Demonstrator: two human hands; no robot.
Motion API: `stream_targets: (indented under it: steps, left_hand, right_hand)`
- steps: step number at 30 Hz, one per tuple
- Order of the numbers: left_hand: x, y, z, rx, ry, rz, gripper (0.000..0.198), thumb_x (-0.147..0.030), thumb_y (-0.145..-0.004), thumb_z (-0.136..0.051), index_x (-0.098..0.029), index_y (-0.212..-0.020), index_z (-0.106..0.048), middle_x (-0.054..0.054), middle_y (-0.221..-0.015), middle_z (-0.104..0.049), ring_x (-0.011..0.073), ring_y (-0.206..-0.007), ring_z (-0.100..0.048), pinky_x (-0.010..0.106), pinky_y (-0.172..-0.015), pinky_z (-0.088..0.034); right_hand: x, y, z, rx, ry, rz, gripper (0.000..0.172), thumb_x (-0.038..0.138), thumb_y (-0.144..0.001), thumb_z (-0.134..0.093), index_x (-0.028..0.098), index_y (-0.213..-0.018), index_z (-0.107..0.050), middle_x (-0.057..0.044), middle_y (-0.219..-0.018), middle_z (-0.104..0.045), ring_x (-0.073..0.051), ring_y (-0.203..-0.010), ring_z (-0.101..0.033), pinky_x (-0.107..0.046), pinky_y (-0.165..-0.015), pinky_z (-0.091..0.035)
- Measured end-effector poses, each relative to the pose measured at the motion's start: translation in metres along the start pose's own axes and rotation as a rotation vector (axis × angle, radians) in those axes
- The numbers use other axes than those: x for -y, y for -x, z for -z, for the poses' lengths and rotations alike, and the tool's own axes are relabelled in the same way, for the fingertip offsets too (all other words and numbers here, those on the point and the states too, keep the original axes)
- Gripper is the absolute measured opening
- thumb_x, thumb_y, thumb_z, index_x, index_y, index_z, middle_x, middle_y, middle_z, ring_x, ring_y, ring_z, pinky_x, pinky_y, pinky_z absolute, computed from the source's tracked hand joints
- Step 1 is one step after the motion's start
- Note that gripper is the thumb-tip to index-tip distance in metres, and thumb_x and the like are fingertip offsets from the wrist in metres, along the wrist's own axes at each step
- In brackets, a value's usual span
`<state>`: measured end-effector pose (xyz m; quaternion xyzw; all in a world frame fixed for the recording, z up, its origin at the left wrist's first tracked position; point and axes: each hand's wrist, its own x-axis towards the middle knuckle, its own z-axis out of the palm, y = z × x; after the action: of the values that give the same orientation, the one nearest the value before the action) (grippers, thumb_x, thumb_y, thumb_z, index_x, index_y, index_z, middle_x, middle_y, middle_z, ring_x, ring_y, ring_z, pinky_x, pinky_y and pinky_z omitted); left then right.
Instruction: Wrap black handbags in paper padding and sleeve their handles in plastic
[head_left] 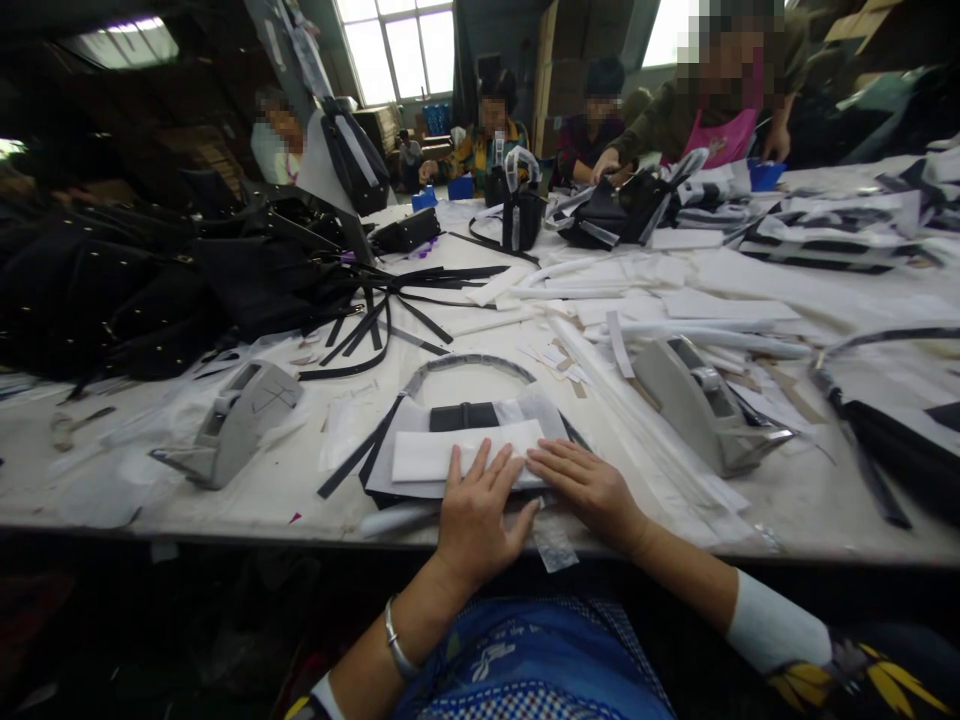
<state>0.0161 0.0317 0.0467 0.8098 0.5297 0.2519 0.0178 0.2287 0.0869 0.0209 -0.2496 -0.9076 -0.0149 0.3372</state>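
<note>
A black handbag (373,462) lies on the table in front of me, its wrapped handle (472,362) arching away from me. White tissue-like sheeting (405,420) covers most of its front, and a dark strap tab (463,415) shows through at the middle. Across it rests a white foam strip (424,457). My left hand (480,510) lies on the strip with fingers spread. My right hand (589,490) is laid flat at the strip's right end, fingers stretched out and side by side. Neither hand grips anything.
Grey tape dispensers stand left (244,420) and right (701,405) of the bag. Black straps (390,290) lie beyond it, and black bags (112,280) are heaped at left. White wrapping strips (622,400) spread at right. Several people work across the table (225,515).
</note>
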Motion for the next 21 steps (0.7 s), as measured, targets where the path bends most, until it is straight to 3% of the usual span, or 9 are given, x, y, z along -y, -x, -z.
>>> stream_targets:
  steps: [3,9,15,18,21]
  left_hand:
    - [0.001,0.0,-0.003,-0.06,-0.008,0.007,0.051,-0.046,-0.09,-0.061,-0.028,-0.138,-0.054,0.007,-0.139,-0.06,0.0341,-0.135,-0.048,0.066,-0.116,-0.022]
    - [0.007,0.003,-0.024,-0.194,-0.07,-0.046,0.037,-0.024,-0.097,-0.054,-0.03,-0.133,-0.058,0.0,-0.132,-0.065,0.0267,-0.13,-0.055,0.06,-0.119,-0.02]
    - [0.008,0.004,-0.027,-0.276,-0.09,-0.072,0.034,-0.025,-0.097,-0.057,-0.03,-0.13,-0.06,-0.001,-0.127,-0.068,0.0248,-0.126,-0.059,0.057,-0.121,-0.018]
    - [0.008,0.003,-0.027,-0.292,-0.106,-0.077,0.034,-0.023,-0.097,-0.055,-0.03,-0.13,-0.061,0.0,-0.126,-0.068,0.0244,-0.126,-0.058,0.056,-0.121,-0.019]
    - [0.008,0.003,-0.029,-0.292,-0.103,-0.078,0.033,-0.024,-0.099,-0.052,-0.03,-0.13,-0.061,0.0,-0.127,-0.067,0.0239,-0.128,-0.057,0.056,-0.122,-0.017]
  right_hand:
    - [0.0,0.001,-0.004,-0.021,-0.007,-0.009,0.048,0.014,-0.098,-0.051,0.024,-0.145,-0.048,-0.009,-0.132,-0.064,-0.024,-0.128,-0.056,-0.046,-0.105,-0.051]
    - [0.0,0.001,0.0,-0.029,-0.006,-0.003,0.041,0.012,-0.096,-0.052,0.02,-0.137,-0.057,-0.01,-0.129,-0.067,-0.024,-0.125,-0.059,-0.044,-0.103,-0.053]
    - [-0.014,-0.05,0.024,0.132,-0.114,-0.078,0.023,0.029,-0.098,-0.054,0.024,-0.114,-0.071,-0.004,-0.111,-0.075,-0.018,-0.104,-0.07,-0.041,-0.11,-0.044]
    - [-0.028,-0.084,0.008,0.227,-0.012,-0.073,0.035,0.033,-0.098,-0.054,0.019,-0.129,-0.063,-0.01,-0.129,-0.067,-0.024,-0.124,-0.059,-0.046,-0.112,-0.04]
    - [-0.041,-0.101,-0.019,0.442,0.093,-0.081,0.051,0.04,-0.096,-0.056,0.012,-0.138,-0.054,-0.015,-0.141,-0.056,-0.029,-0.134,-0.049,-0.046,-0.11,-0.04]
